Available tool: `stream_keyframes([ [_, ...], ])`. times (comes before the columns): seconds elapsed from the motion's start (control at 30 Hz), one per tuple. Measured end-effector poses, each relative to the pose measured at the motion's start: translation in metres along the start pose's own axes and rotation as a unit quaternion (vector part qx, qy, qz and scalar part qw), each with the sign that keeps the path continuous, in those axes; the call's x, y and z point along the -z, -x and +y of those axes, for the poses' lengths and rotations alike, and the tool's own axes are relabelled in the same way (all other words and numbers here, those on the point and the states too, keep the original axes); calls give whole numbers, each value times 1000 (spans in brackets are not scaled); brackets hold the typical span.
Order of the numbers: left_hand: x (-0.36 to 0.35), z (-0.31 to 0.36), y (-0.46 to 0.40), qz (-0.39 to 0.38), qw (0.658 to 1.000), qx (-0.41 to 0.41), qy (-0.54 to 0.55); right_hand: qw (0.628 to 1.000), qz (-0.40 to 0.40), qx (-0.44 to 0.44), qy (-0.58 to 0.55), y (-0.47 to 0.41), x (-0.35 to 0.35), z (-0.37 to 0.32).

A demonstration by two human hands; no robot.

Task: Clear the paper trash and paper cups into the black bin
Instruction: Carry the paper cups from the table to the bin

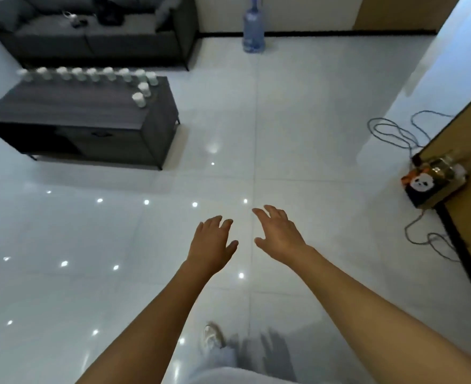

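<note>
Several white paper cups (138,100) stand along the far edge and right end of a dark low table (71,106) at the upper left. My left hand (213,243) and my right hand (277,231) are stretched out in front of me over the white tiled floor, fingers relaxed and spread, holding nothing. Both hands are far from the cups. No black bin and no loose paper trash show in this view.
A dark grey sofa (95,26) stands behind the table. A blue water jug (253,26) sits by the far wall. At the right, a panda-printed box (434,184) and loose cables (395,134) lie beside a brown wall panel. My shoe (212,335) shows below.
</note>
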State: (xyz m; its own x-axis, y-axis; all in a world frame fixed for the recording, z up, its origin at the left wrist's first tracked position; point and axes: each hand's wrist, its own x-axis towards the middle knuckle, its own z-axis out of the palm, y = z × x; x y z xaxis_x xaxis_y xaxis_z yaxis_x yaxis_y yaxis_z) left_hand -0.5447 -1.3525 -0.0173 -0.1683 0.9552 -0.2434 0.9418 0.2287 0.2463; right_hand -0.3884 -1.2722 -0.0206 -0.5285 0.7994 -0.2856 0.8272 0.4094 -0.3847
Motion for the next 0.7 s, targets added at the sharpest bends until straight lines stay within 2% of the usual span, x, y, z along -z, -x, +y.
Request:
stream_keyframes([
  [0.3,88,-256,-4,27,986,165,10,983,-68,163,42,-160,-48,-247],
  [0.5,127,-366,-32,51,966,244,66,967,-85,226,76,-260,-52,-350],
  [0.7,177,-473,-121,80,952,279,96,958,-91,255,93,-397,-52,-438],
])
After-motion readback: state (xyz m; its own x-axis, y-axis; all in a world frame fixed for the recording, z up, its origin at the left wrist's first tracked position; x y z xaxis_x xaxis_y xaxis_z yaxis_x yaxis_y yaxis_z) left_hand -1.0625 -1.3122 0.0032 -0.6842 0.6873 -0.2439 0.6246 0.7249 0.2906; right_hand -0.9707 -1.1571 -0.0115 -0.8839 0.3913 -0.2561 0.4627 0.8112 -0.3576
